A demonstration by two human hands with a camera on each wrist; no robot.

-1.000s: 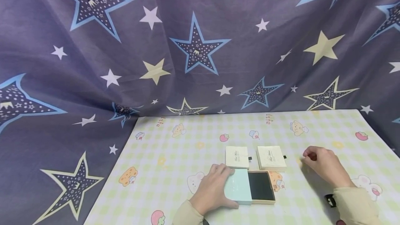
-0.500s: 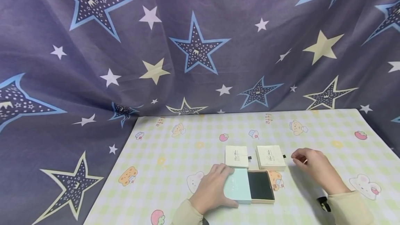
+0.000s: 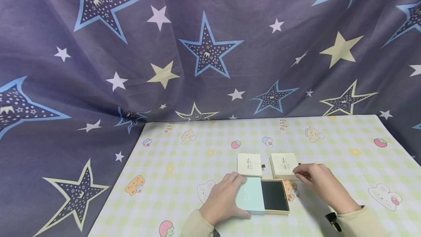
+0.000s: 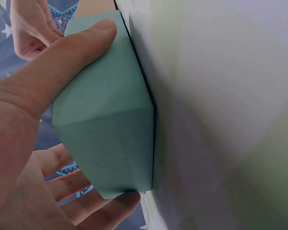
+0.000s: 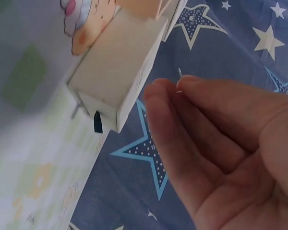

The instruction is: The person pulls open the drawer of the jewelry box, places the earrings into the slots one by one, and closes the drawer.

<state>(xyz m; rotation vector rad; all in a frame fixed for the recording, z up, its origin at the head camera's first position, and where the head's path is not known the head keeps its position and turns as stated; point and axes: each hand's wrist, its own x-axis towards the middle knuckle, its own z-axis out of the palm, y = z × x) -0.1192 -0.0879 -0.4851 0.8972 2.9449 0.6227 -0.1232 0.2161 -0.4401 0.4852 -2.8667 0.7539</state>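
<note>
My left hand [image 3: 223, 196] holds the mint-green sleeve of a small drawer box [image 3: 251, 196], thumb on the near side and fingers round the far side. From its right end the drawer [image 3: 275, 196], lined in black, sticks out. My right hand [image 3: 320, 184] hovers just right of the drawer, beside a cream box [image 3: 284, 165]. In the right wrist view, its thumb and fingertips pinch a tiny, thin, silvery piece [image 5: 180, 72]; most of it is hidden, so its kind is unclear.
A second cream box [image 3: 249, 164] stands behind the green one, with a black pull tab [image 3: 263, 166] on its right side. Everything sits on a checked cartoon tablecloth [image 3: 184, 156]. A star-patterned curtain [image 3: 210, 83] hangs behind the table.
My right hand has moved left, from the tablecloth on the right to beside the right cream box. The left hand and the boxes stay where they were.
</note>
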